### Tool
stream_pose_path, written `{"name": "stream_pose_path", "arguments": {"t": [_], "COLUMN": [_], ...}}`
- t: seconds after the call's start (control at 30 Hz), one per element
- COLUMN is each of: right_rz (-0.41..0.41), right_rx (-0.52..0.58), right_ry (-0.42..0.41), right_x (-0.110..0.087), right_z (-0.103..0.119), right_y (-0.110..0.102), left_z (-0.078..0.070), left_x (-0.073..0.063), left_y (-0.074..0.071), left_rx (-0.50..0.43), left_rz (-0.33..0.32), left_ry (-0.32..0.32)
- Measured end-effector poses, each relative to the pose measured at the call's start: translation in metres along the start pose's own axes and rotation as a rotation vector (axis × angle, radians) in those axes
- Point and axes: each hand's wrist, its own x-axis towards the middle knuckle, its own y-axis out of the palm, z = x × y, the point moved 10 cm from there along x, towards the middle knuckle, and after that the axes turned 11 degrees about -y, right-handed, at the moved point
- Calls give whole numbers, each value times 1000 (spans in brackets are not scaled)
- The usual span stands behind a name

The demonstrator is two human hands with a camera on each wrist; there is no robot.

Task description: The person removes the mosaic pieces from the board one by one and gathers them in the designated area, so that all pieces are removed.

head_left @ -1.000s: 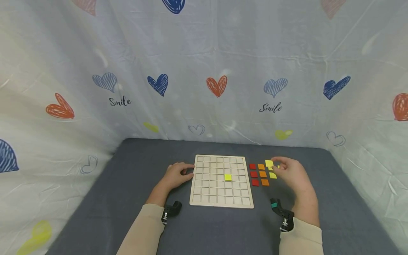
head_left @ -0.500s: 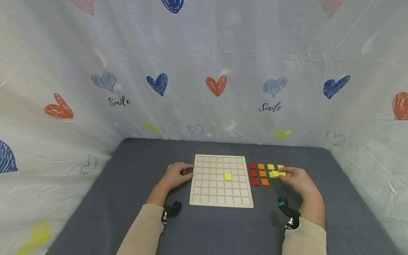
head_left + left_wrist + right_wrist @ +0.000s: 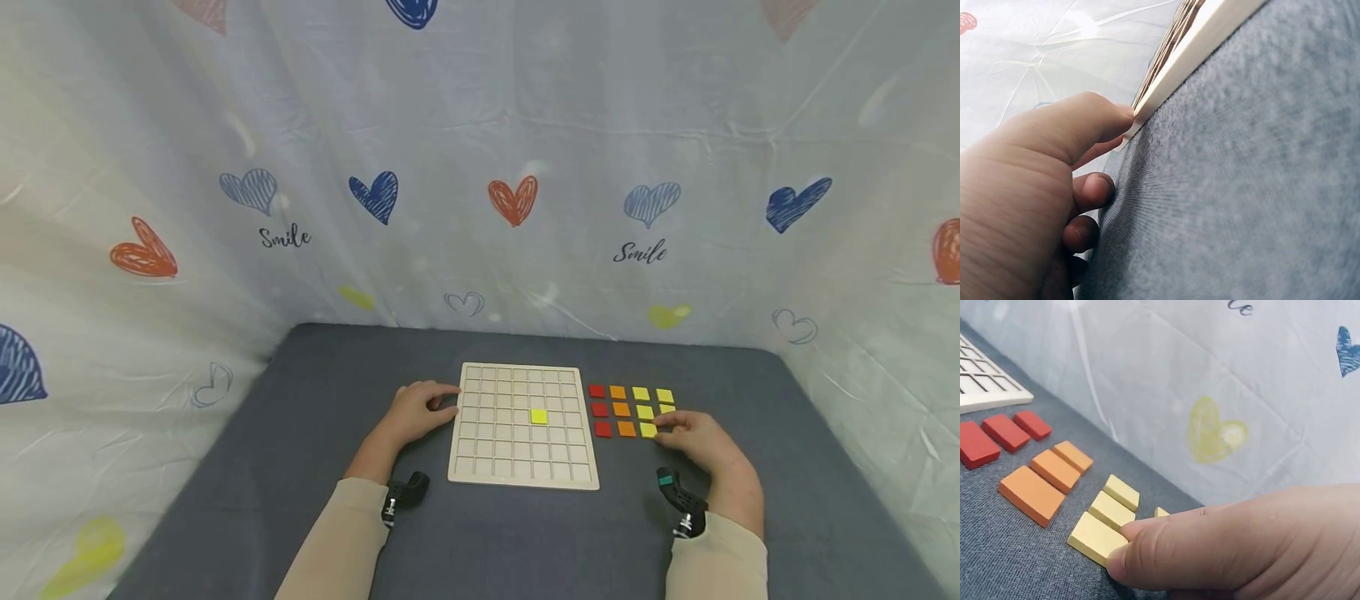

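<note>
My right hand [image 3: 701, 439] is at the near end of a column of pale yellow square tiles. Its thumb and index finger pinch the right side of the nearest yellow tile [image 3: 1097, 537], which lies low at the cloth in line with two others. A wooden board [image 3: 480, 473] with a grid of square cells lies left of the tiles. One bright yellow tile [image 3: 538, 417] sits in a cell right of its middle. My left hand [image 3: 415, 412] rests at the board's left edge, thumb and index fingertips against its side, the other fingers loosely bent.
Red tiles [image 3: 599, 410] and orange tiles [image 3: 621, 409] stand in two columns between the board and the yellow ones. Another yellow tile [image 3: 664, 395] lies farther right, partly in a column behind my right hand. Dark grey cloth [image 3: 525, 542] covers the table; a heart-printed curtain [image 3: 442, 108] surrounds it.
My right hand has carried a yellow tile from the column's far end toward me and set it down at the near end. The left hand has stayed at the board's edge.
</note>
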Motion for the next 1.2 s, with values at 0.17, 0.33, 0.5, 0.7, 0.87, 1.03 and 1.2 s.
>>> {"name": "stream_pose_path", "arguments": {"t": [0.17, 0.33, 0.5, 0.7, 0.87, 1.03, 1.2], "right_rz": [-18, -55, -119, -187, -216, -224, -200], "right_rx": [15, 27, 37, 47, 39, 41, 71], "right_ry": [-10, -26, -64, -158, -208, -258, -278], "right_x": [-2, -6, -8, -9, -9, -6, -2], "right_z": [3, 13, 32, 60, 83, 103, 116], "right_y": [-2, -11, -23, -33, -33, -29, -19], "left_z": [0, 0, 0, 0, 0, 0, 0], "left_x": [1, 1, 0, 0, -1, 0, 0], "left_y": [0, 0, 0, 0, 0, 0, 0], "left_rx": [0, -1, 4, 11, 11, 14, 12], "left_rz": [-10, -8, -5, 7, 9, 9, 11], "left_ry": [9, 8, 0, -15, -14, -13, -12]}}
